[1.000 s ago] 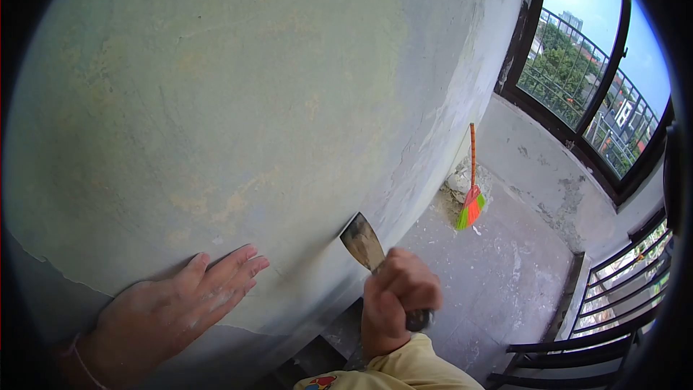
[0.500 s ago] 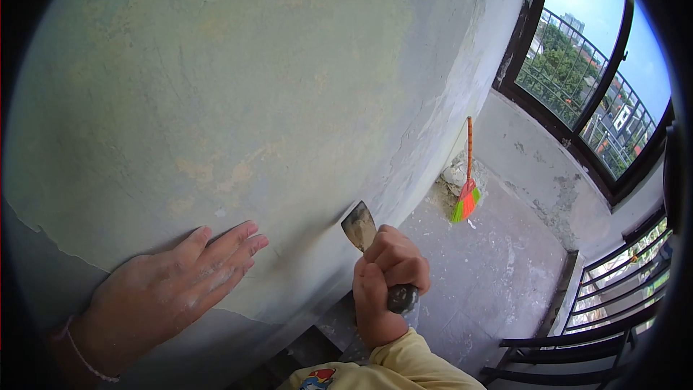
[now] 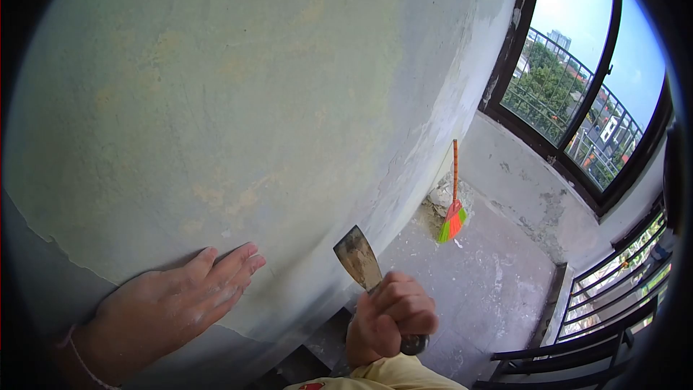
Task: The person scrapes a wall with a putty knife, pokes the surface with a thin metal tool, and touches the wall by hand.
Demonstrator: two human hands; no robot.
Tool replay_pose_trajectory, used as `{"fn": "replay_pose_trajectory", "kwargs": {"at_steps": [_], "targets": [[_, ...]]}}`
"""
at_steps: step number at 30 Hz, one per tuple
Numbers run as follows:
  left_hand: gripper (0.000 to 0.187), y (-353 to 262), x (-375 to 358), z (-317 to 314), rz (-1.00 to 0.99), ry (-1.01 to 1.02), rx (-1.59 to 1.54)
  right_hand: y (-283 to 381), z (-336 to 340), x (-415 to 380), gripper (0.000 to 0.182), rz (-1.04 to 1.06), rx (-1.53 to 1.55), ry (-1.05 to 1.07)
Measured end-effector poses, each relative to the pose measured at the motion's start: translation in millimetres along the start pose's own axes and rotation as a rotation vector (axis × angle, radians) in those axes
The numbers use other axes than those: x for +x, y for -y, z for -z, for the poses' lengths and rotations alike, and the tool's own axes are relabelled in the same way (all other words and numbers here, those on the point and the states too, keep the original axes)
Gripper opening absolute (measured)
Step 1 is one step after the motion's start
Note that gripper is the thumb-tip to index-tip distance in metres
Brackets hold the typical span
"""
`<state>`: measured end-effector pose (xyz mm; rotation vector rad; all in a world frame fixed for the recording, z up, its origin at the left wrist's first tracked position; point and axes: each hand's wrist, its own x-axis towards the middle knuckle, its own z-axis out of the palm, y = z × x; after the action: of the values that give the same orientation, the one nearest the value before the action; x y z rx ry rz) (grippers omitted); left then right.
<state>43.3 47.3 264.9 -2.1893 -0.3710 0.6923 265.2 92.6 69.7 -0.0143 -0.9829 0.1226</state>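
My left hand point(image 3: 177, 303) lies flat against the wall point(image 3: 238, 115), its fingers stretched toward the right and dusted with white powder. In my right fist point(image 3: 393, 318) is a putty knife point(image 3: 357, 256) with a wide, stained metal blade and a dark handle, whose butt end pokes out below the fist. The blade points up and left, overlapping the lower right edge of the wall in this view. Patchy pale green paint covers the wall, and a ragged paint edge runs beneath my left hand, with a greyer surface under it.
A broom point(image 3: 453, 206) with orange and green bristles leans in the far corner beside a heap of rubble point(image 3: 438, 198). White specks dot the grey floor point(image 3: 462, 296). Dark-framed windows point(image 3: 570, 65) stand at upper right, and a black railing point(image 3: 570, 354) at lower right.
My right hand and the putty knife have drawn lower, and the blade now shows more of its face. The whole view has shifted slightly; my left hand keeps its place on the wall.
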Motion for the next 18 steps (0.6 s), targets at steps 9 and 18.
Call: {"fn": "replay_pose_trajectory", "kwargs": {"at_steps": [9, 18], "targets": [[0.033, -2.8, -2.1, 0.6, 0.023, -0.022, 0.04, 21.1, 2.4, 6.5, 0.033, 0.137, 0.15, -0.087], [0.039, -6.6, -1.4, -4.0, 0.077, -0.035, -0.111, 16.2, 6.9, 4.7, 0.028, -0.025, 0.001, -0.054]]}}
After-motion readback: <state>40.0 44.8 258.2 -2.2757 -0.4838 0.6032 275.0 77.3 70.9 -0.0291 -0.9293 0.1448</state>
